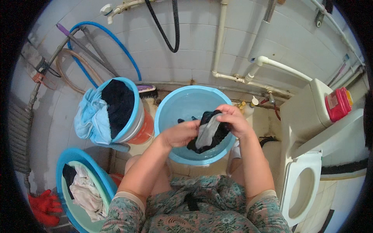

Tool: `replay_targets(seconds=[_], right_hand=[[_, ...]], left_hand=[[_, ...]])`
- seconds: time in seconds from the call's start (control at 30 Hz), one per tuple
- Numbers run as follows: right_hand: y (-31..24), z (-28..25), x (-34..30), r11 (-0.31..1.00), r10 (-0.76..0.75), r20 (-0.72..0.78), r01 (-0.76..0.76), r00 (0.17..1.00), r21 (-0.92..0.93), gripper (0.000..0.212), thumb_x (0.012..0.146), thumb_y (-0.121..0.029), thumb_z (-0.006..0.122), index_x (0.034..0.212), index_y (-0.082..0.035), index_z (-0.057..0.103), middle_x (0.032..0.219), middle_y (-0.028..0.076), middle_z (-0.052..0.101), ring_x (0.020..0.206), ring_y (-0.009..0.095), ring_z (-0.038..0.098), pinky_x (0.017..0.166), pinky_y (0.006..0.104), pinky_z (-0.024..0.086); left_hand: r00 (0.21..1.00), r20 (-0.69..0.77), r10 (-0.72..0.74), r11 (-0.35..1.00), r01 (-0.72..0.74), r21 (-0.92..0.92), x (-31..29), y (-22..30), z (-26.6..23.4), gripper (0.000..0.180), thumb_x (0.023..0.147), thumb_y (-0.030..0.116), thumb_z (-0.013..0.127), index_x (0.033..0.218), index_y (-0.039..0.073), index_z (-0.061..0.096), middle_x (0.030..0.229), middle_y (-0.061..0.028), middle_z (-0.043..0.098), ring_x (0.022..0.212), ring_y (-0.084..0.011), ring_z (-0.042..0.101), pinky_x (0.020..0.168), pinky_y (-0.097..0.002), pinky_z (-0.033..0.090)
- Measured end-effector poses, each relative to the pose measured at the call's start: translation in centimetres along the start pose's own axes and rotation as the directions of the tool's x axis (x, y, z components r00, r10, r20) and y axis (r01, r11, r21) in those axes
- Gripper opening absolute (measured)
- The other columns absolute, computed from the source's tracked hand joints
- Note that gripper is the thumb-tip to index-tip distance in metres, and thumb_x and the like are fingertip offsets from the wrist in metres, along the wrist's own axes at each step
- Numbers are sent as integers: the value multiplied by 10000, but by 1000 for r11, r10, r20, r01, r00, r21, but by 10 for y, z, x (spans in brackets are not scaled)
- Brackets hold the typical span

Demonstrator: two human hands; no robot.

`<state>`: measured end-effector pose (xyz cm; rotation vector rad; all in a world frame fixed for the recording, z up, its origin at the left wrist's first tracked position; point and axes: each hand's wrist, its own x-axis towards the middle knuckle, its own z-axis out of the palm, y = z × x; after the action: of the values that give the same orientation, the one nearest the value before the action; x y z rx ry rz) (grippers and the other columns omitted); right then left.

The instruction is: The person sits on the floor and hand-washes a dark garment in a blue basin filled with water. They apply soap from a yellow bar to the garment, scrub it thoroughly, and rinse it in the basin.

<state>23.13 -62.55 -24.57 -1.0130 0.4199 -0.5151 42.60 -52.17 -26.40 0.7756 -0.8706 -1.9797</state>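
Observation:
Over a light blue basin (167, 105) of water I hold up a wet black garment with a grey panel (208, 134). My left hand (182, 133) pinches its left side, fingers closed on the cloth. With closed thumb and fingers, my right hand (233, 121) grips its upper right edge. The garment's black lower part hangs down toward the water. Behind it, small dark bits of cloth (187, 119) show at the water's surface, partly hidden by my left hand and the garment.
At left, a bucket (134, 130) holds black and light blue cloths. Nearer, a blue tub (64, 165) holds a pale green basin with clothes; red gloves (46, 207) lie beside it. A toilet (287, 182) stands right. Bottles (250, 106) and a brush (147, 92) sit by the wall.

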Motion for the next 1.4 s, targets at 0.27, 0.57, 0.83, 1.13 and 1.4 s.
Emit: replay_targets(seconds=[0.27,0.57,0.83,1.13,1.4], right_hand=[[14,3,-1,926,-23,-93,-14,995,-378,195,867,-229,602,961,-59,617,849,-30,602,778,59,525,710,221,427],[35,-13,-15,832,-277,-221,118,935,-543,221,881,-209,571,1001,-28,611,881,14,618,791,109,545,745,262,441],[-111,-15,-86,280,-563,-352,-228,748,-933,217,834,-205,598,984,-55,642,864,106,654,776,175,613,710,306,487],[-330,-56,-200,-240,-921,-231,-923,314,-301,234,773,-269,581,903,-87,651,884,132,657,858,315,620,731,417,476],[-349,-85,-197,-202,-708,-682,-978,184,-54,349,748,-275,576,1055,-129,654,1106,99,624,1033,242,594,855,383,399]], left_hand=[[989,-86,119,990,-111,87,6,8,3,278,871,181,545,1116,50,551,1063,-44,595,936,-140,586,836,-280,460],[947,-160,277,904,-314,-289,7,2,24,324,872,202,556,1152,44,523,1087,-60,583,983,-169,567,874,-319,455],[912,-209,353,854,-406,-326,12,9,27,345,870,201,561,1174,45,509,1128,-60,572,1031,-193,549,912,-335,435],[894,-195,404,840,-446,-310,17,8,26,292,888,151,531,1154,32,518,1123,-72,573,1025,-198,557,895,-332,449],[896,-234,379,833,-440,-335,13,16,36,294,868,134,559,1134,13,528,1098,-82,586,1002,-207,575,875,-345,466]])
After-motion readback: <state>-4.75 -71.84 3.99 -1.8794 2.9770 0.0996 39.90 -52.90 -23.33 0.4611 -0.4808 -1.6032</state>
